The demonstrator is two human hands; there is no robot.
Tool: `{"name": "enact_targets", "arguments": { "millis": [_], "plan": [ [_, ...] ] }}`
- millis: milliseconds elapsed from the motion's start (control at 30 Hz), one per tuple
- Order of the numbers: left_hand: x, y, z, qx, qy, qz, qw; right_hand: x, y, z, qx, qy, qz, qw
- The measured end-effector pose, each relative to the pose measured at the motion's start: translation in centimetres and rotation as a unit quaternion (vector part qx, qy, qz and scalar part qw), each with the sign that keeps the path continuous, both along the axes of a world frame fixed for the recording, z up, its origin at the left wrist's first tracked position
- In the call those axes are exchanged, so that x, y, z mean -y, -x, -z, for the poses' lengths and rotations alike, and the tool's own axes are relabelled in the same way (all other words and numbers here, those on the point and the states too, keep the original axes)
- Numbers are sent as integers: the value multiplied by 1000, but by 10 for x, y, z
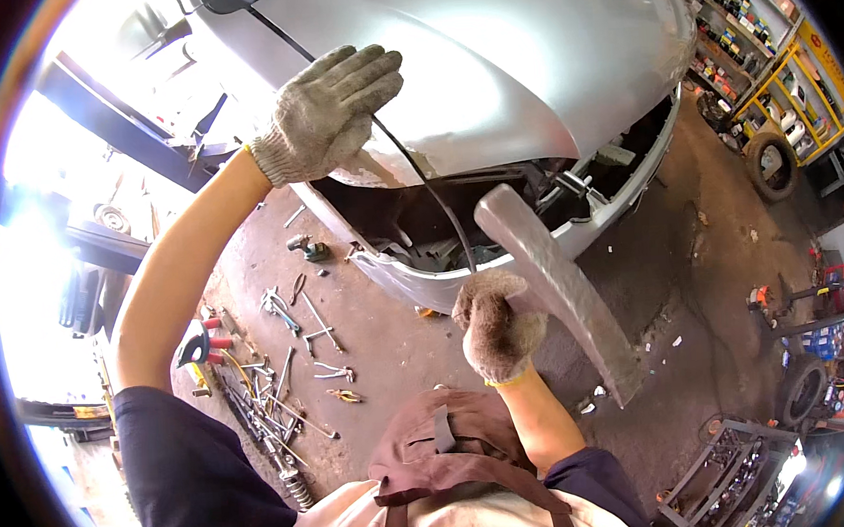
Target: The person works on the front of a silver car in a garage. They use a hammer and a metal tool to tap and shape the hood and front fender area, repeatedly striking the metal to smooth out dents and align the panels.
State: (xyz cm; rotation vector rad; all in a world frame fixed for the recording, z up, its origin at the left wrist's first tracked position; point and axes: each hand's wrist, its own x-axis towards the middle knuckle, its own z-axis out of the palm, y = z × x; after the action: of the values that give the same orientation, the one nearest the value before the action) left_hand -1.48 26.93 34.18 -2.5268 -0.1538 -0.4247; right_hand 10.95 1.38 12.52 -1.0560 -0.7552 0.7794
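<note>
A hammer (559, 287) is likely weighing heavy, rigid; your right hand (502, 328) is gripping the handle (528, 302), its best hold; your left hand (326, 116) is hovering open.

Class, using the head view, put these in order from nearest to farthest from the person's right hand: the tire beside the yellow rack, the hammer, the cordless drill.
1. Hammer: gripped in the right hand.
2. Cordless drill: on the floor, to the hand's left.
3. Tire: far off to the right, beside the yellow rack.
</note>
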Motion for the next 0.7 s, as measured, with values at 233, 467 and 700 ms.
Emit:
{"name": "enact_targets", "arguments": {
  "millis": [233,467,700],
  "plan": [
    [-2,9,9,12,1,-10,1000,2,4,-31,263,27,77,961],
    [2,13,10,37,-5,16,999,-16,-7,-36,313,104,35,943],
    [4,8,46,320,75,-62,942,11,-30,5,307,-8,89,948]
  ]
}}
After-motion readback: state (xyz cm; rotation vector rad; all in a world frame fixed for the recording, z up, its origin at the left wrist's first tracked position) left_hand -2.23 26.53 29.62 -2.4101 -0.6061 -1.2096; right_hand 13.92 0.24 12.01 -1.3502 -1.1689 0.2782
